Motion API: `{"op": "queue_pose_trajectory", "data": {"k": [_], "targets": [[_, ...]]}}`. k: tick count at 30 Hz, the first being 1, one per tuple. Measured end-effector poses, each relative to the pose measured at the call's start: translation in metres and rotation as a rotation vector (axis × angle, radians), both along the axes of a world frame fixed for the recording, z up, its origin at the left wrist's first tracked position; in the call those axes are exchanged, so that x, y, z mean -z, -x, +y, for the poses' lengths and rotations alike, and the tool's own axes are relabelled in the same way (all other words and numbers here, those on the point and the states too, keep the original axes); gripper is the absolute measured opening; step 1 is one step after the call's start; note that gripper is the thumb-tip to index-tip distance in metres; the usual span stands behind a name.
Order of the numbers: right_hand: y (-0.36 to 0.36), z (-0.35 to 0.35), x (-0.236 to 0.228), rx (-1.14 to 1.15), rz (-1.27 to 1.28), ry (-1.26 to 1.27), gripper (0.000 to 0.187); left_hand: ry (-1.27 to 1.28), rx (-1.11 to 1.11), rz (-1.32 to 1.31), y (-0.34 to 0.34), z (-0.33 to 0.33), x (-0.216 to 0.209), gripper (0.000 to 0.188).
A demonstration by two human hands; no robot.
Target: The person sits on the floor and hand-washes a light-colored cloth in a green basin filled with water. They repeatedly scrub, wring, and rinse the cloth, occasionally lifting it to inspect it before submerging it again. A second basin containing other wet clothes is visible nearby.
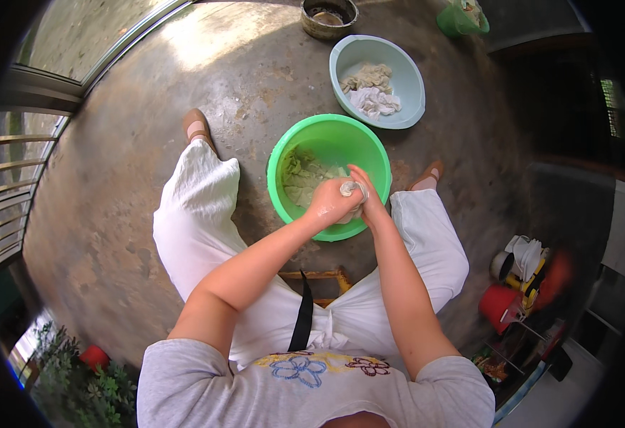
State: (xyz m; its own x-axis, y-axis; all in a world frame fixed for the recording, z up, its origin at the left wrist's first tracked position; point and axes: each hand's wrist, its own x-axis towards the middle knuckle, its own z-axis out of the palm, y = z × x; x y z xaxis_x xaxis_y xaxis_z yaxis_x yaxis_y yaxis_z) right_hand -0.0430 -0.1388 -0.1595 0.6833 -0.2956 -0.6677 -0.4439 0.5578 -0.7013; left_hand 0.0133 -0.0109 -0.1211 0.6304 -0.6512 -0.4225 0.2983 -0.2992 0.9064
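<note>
For a good wring I'd twist the cloth [349, 188] w/ hands turning opposite ways, firm but not jerky, b/c wet fabric prob. slips if the grip's loose. It's bunched btwn my two hands, over the tub [272, 178] toward its near R edge, a pale end poking out on top. I'd work inside that edge so drips land back in, & shift the hold along the bunch so no part is left soggy. Other pieces [300, 192] lie in the tub toward its L edge; best not to snag them w/ any dangling bit.

Pose: L hand [332, 200] & R hand [372, 191] are together, clamped on the cloth. L is curled in a fist, back of hand up, wet shine near the wrist; R presses in from the other side. Can't tell how far R's fingers wrap. Forearms [262, 260] come over the tub's near edge & converge in a V, R arm straighter, L more bent at the elbow. Can't tell if R touches the rim; I'd avoid leaning there, might tip.
</note>
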Motion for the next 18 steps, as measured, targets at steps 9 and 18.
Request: {"op": "queue_pose_trajectory", "data": {"k": [9,18], "targets": [[0.022,0.003,-0.055,-0.423,-0.001,0.212,0.036,0.109,-0.298,-0.543,-0.015,0.011,0.034,0.031],[0.009,-0.025,-0.082,-0.279,-0.472,1.361,0.025,0.291,-0.059,0.006,-0.034,0.019,0.021,0.051]]}}
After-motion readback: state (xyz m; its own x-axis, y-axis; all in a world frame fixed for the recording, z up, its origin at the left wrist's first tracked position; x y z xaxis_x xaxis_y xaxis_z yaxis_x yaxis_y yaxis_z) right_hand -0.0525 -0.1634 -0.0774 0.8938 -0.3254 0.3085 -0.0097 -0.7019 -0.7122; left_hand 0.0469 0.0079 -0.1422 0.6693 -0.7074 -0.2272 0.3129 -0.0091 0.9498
